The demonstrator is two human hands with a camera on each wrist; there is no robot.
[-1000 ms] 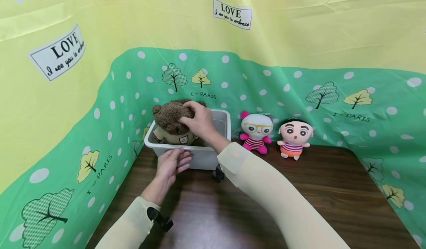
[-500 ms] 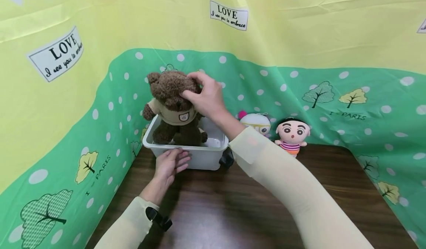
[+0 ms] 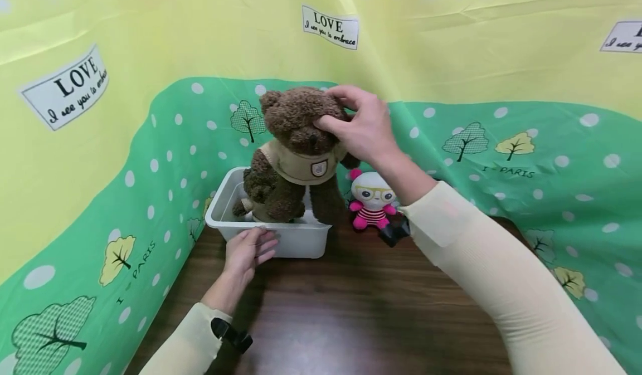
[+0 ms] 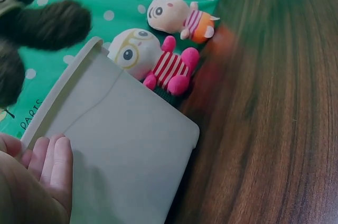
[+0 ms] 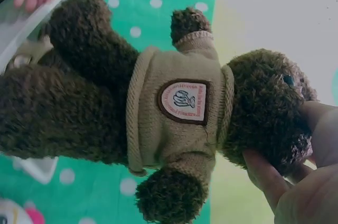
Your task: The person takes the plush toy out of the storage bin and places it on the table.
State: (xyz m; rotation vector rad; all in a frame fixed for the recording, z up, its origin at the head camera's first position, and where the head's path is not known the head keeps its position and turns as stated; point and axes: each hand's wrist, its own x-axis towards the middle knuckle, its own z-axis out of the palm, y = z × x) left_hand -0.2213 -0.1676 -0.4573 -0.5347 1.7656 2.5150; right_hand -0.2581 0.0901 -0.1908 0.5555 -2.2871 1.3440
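In the head view my right hand (image 3: 358,121) grips a brown teddy bear (image 3: 296,160) by its head. The bear wears a beige knit sweater with a crest patch, clear in the right wrist view. It hangs upright over the right part of a pale grey plastic bin (image 3: 301,244), its legs in front of the bin's inside. A second, smaller-looking brown bear (image 3: 258,185) sits in the bin, partly hidden behind the first. My left hand (image 3: 246,249) holds the bin's front rim, its other fingers loosely extended along the outer wall.
Right of the bin sits a pink-and-white plush doll (image 3: 372,199) with yellow glasses. A black-haired plush doll (image 4: 182,18) lies beyond it, mostly behind my right arm in the head view. A green-and-yellow patterned cloth (image 3: 471,157) encloses the dark wooden table (image 3: 321,319).
My right hand has lifted the teddy bear up out of the bin and carried it rightward, uncovering the second bear. My left hand stays at the front rim. The head view has turned slightly right.
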